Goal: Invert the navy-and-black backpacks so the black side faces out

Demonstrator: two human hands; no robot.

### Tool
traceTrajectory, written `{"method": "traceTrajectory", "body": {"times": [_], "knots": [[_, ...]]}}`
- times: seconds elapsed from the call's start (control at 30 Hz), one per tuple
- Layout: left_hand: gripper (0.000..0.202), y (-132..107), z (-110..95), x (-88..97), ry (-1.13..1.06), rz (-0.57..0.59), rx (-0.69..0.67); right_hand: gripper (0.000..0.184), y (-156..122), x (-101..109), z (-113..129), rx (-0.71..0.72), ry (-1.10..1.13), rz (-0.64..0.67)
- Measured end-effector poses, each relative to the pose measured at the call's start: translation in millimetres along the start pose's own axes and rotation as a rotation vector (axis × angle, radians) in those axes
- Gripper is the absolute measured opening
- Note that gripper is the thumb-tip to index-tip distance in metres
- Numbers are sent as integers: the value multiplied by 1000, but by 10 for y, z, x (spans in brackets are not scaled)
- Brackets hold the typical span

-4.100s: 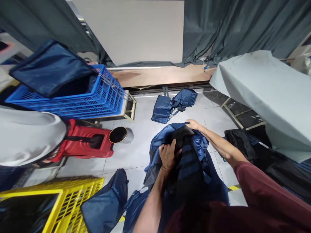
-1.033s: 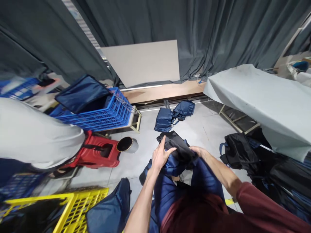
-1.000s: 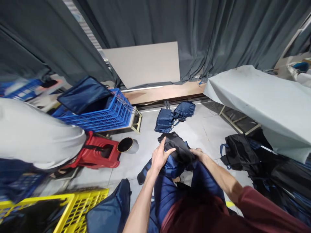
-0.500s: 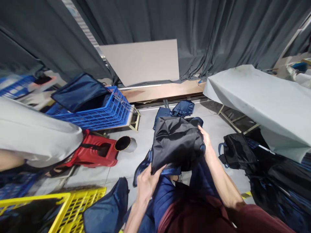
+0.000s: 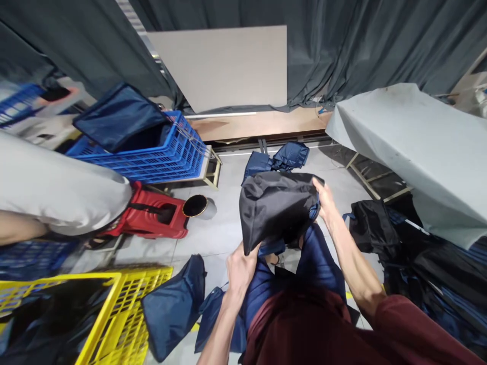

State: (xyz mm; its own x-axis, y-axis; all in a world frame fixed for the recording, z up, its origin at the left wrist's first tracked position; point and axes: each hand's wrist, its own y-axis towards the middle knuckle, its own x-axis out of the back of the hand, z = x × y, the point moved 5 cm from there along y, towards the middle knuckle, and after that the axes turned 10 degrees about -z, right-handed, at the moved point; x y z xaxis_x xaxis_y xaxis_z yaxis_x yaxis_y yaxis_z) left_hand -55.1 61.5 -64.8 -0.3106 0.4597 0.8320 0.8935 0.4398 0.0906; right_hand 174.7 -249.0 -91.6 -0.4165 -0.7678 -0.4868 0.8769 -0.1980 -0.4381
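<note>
A black fabric bag (image 5: 276,205) with a blue inner layer is held up in front of me, over my lap. My left hand (image 5: 239,266) pinches its lower left corner. At its upper right edge my right hand (image 5: 323,200) grips it, fingers curled around the fabric. Blue fabric (image 5: 319,263) lies over my lap below the bag.
Blue bags (image 5: 277,158) lie on the floor ahead. A blue crate (image 5: 160,157) with a dark blue bag stands at the left, a red stool (image 5: 150,215) below it, a yellow crate (image 5: 114,309) at the lower left. A covered table (image 5: 411,137) and black bags (image 5: 375,225) are on the right. A person's grey sleeve (image 5: 57,187) is at far left.
The black bag has been lifted and spread out from a bunched lump. My left hand dropped to its lower corner, my right hand rose to its upper right edge.
</note>
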Motion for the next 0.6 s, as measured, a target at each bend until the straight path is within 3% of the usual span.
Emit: {"method": "traceTrajectory", "body": {"times": [0.07, 0.23, 0.33, 0.47, 0.6], "knots": [[43, 54, 22, -11, 50, 8, 19, 31, 35, -2, -142, -28, -86, -43], [43, 151, 175, -557, 262, 268, 102, 17, -179, 166, -969, -251, -316, -215], [49, 108, 177, -672, 261, 305, 87, 11, -210, 216, -1041, -229, -299, -224], [44, -63, 207, -497, 207, 240, 84, 11, -228, 340, -837, -201, -229, -197], [38, -44, 131, -73, 192, 78, 87, 14, -366, 273, -686, -202, -90, -113]]}}
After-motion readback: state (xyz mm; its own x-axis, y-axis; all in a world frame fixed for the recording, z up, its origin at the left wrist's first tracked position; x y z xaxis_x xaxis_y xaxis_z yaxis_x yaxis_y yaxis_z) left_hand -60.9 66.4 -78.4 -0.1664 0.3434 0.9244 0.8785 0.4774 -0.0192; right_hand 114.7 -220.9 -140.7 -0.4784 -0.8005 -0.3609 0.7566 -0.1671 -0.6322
